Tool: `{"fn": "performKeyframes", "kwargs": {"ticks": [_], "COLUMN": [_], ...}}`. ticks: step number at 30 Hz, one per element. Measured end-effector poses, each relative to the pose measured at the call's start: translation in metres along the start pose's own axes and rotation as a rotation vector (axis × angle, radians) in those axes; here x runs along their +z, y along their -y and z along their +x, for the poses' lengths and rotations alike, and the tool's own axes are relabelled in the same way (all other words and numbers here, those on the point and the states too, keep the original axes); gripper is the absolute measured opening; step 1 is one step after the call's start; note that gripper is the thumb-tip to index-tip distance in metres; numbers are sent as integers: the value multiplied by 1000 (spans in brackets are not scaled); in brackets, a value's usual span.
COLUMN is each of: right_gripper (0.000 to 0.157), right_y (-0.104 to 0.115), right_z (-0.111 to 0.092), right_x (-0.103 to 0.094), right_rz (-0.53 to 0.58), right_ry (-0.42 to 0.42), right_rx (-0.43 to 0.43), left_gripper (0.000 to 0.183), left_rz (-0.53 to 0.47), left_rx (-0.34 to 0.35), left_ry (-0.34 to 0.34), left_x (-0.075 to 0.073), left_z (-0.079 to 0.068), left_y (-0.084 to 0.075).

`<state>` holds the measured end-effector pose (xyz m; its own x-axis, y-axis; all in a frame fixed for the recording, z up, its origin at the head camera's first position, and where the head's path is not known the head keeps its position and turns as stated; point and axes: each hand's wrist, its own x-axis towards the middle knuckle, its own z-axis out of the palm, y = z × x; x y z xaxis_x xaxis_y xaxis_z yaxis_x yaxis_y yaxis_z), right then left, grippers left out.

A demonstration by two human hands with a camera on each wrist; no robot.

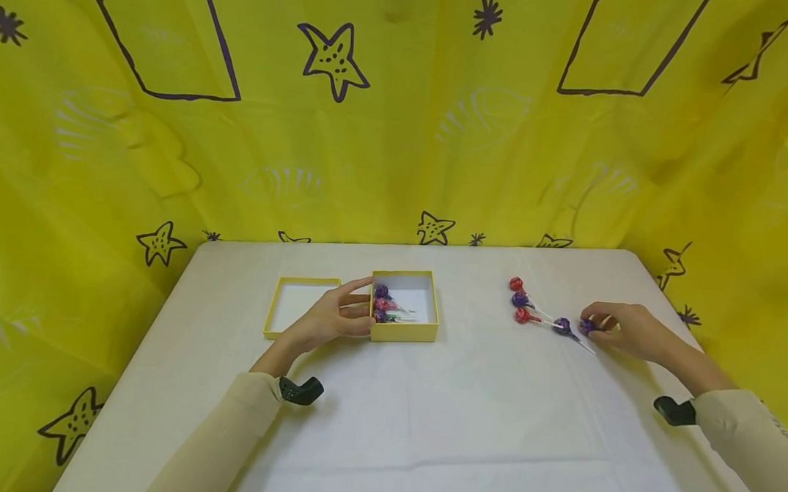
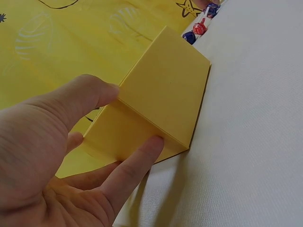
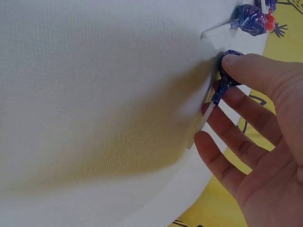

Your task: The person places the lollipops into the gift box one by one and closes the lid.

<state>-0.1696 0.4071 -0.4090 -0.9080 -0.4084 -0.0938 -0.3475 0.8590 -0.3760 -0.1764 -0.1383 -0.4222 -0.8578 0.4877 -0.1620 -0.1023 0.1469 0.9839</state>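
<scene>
My left hand (image 1: 328,318) touches the left side of an open yellow box (image 1: 403,333). In the left wrist view its extended fingers (image 2: 135,165) rest against the box wall, with the thumb at the top corner. Inside the box, several wrapped lollipops (image 1: 381,304) in purple and red lie along the left wall, sticks pointing right. My right hand (image 1: 634,331) pinches the head of a purple lollipop (image 3: 228,71) between thumb and fingers, its white stick slanting down beside the other fingertips. Just left of that hand lies another purple lollipop (image 1: 562,326).
A shallow yellow-edged lid (image 1: 292,307) with a white inside lies left of the box, partly behind the left hand. Red lollipops (image 1: 515,283) and a purple lollipop (image 1: 519,300) lie on the right part of the white-covered table (image 1: 466,410). A yellow patterned curtain (image 1: 385,157) surrounds the table's far side.
</scene>
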Motion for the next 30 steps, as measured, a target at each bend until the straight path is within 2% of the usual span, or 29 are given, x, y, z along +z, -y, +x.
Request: {"fn": "performKeyframes", "kwargs": {"ticks": [7,17,30], "right_gripper": [30,27,27], "right_y": [3,6,24], "right_z": [-1,1,12], "right_x": [-1,-5,-28], "right_rz": [14,-10,-73], "right_ry": [11,28,-21], "right_rx": [15,-9,-104], "left_gripper": [86,85,85], "left_rz": [12,25,53], "left_rx": [2,16,36], "left_ry": [3,-2,-1], "left_x": [-1,-1,-2], "left_z": [0,-1,0], "left_y": [1,2,4]}}
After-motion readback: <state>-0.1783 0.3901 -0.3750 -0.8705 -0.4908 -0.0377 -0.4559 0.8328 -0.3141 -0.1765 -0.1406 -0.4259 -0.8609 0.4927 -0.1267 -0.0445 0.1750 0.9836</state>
